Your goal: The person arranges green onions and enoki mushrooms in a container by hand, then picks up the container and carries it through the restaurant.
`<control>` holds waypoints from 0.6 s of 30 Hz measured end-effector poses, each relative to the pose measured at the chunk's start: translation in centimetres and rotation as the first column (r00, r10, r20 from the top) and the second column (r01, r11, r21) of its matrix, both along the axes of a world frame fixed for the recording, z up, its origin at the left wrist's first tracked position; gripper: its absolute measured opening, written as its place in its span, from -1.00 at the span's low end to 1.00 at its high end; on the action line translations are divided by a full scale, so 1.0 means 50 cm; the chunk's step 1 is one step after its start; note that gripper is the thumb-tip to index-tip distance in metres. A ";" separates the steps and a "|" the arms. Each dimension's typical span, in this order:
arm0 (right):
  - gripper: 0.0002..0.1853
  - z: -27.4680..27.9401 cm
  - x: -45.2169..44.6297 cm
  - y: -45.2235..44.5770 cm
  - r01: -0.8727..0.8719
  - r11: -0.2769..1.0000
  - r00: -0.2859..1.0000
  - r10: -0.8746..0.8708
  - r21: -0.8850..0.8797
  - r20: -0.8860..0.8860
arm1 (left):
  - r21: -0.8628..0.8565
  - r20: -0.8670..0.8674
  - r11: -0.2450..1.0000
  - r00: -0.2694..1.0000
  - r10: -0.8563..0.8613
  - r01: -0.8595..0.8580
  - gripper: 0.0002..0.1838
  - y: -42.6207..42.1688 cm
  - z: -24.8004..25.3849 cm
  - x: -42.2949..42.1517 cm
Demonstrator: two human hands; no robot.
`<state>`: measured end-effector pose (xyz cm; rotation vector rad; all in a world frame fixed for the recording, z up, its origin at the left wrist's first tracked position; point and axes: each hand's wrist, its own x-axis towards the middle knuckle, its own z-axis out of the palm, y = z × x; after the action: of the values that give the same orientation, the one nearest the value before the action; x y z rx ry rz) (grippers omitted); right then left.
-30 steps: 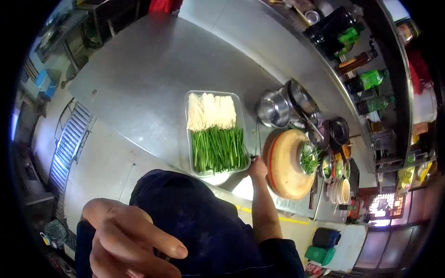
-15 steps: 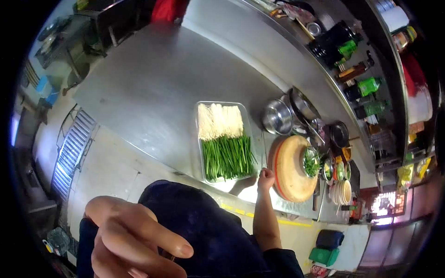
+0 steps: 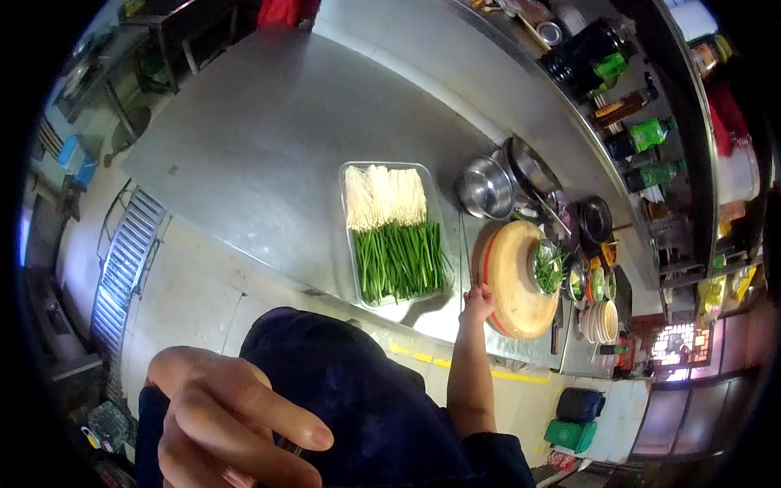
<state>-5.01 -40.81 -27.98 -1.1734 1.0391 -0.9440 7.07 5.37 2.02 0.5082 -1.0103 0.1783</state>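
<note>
My left hand (image 3: 236,415) is large in the lower left, its fingers curled round something small and dark that I cannot make out. My right hand (image 3: 478,302) is closed beside the left edge of a round wooden chopping block (image 3: 512,285); a thin dark line runs up from its fingers, too fine to identify. To its left, a clear rectangular tray (image 3: 348,264) holds pale enoki-like mushrooms (image 3: 384,197) above cut green stalks (image 3: 399,260). A bowl of chopped greens (image 3: 547,267) sits on the block.
Metal bowls (image 3: 486,187) stand beyond the block on the steel table (image 3: 244,154). Stacked pale bowls (image 3: 599,321) and small dishes are to the right. Bottles (image 3: 651,137) line a shelf at upper right. A slatted metal rack (image 3: 126,264) is at the left.
My right hand has moved right, away from the tray's lower right corner and closer to the chopping block. The view has shifted slightly. My left hand keeps its curled shape.
</note>
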 end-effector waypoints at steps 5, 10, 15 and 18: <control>-0.90 0.000 -0.001 0.007 -0.070 0.997 0.996 0.071 -0.006 0.056 | 0.039 0.019 0.999 0.999 -0.037 0.036 -0.56 0.001 0.004 -0.002; -0.90 0.005 -0.007 0.017 -0.081 0.993 0.995 0.076 0.085 0.057 | -0.003 0.037 0.999 0.998 -0.046 0.046 -0.56 -0.018 0.004 -0.011; -0.90 0.024 -0.019 0.022 0.050 0.993 0.998 -0.054 0.104 0.032 | 0.025 0.043 0.996 0.996 -0.081 0.080 -0.58 -0.045 0.002 -0.016; -0.90 0.006 -0.056 -0.007 0.038 0.998 0.999 -0.038 0.055 0.004 | 0.029 0.033 0.994 0.994 -0.102 0.101 -0.59 -0.070 -0.005 -0.020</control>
<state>-7.80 -41.14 -27.70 -1.1090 1.0802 -0.9419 6.08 1.85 1.79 0.4784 -1.0712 0.0830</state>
